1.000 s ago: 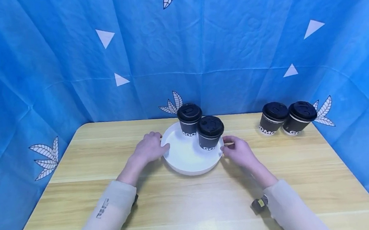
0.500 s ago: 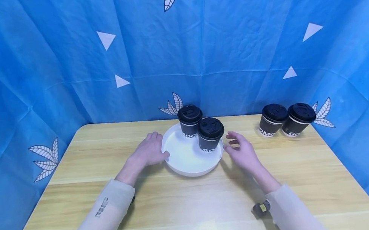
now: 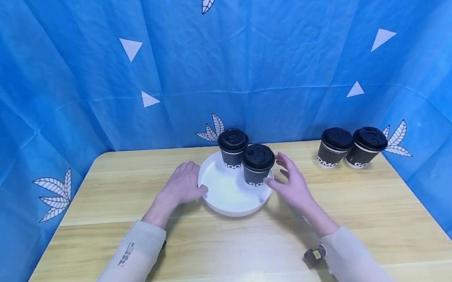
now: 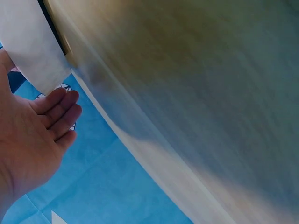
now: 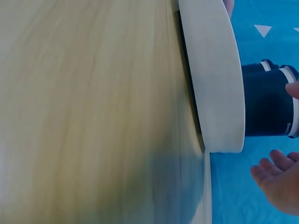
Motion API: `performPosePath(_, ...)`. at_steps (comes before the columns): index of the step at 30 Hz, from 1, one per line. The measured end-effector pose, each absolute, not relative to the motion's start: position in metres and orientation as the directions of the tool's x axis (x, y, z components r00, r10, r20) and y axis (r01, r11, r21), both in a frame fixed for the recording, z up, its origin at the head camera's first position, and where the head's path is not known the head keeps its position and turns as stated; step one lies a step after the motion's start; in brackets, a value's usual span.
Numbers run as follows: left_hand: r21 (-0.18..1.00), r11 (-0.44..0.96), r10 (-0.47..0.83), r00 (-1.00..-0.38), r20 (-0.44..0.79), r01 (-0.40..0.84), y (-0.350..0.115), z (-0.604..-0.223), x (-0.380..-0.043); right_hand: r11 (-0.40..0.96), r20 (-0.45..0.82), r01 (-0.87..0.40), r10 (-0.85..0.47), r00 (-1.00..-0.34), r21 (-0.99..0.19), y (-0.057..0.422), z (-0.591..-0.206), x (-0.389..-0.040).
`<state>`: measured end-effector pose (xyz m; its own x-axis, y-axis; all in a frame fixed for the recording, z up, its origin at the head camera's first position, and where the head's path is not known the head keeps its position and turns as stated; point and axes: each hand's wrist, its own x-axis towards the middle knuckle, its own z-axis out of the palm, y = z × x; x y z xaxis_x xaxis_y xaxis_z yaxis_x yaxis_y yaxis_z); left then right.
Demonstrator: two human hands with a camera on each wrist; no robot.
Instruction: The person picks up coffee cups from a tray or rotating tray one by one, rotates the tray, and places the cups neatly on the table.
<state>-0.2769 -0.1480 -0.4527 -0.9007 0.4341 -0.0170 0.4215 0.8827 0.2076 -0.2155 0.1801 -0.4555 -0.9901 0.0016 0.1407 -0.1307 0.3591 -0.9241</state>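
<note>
A round white tray [image 3: 234, 198] with a raised rim lies on the table. On it stand two dark lidded paper coffee cups: one nearer [image 3: 256, 174] and one behind [image 3: 233, 157]. My left hand [image 3: 182, 183] holds the tray's left edge, with its thumb at the rim and its fingers along the outer wall; the left wrist view shows these fingers [image 4: 60, 114] bent. My right hand [image 3: 291, 184] is at the right side of the nearer cup, thumb and fingers spread around it. In the right wrist view the fingers [image 5: 275, 168] are apart from the cup.
Two more lidded coffee cups, a left one [image 3: 334, 147] and a right one [image 3: 365, 147], stand side by side at the back right of the wooden table [image 3: 223, 262]. A blue patterned curtain [image 3: 281, 37] hangs close behind the table and at both sides.
My right hand has let go of the tray's right rim and moved up and inward to the nearer cup. The left hand stays at the tray's left edge.
</note>
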Motion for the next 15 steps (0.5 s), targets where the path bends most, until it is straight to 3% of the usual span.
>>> performPosePath(15, 0.206, 0.887, 0.429, -0.903, -0.033, 0.413, -0.147, -0.453, -0.276, 0.311, 0.135, -0.121, 0.023, -0.991, -0.943, 0.159, -0.461, -0.229)
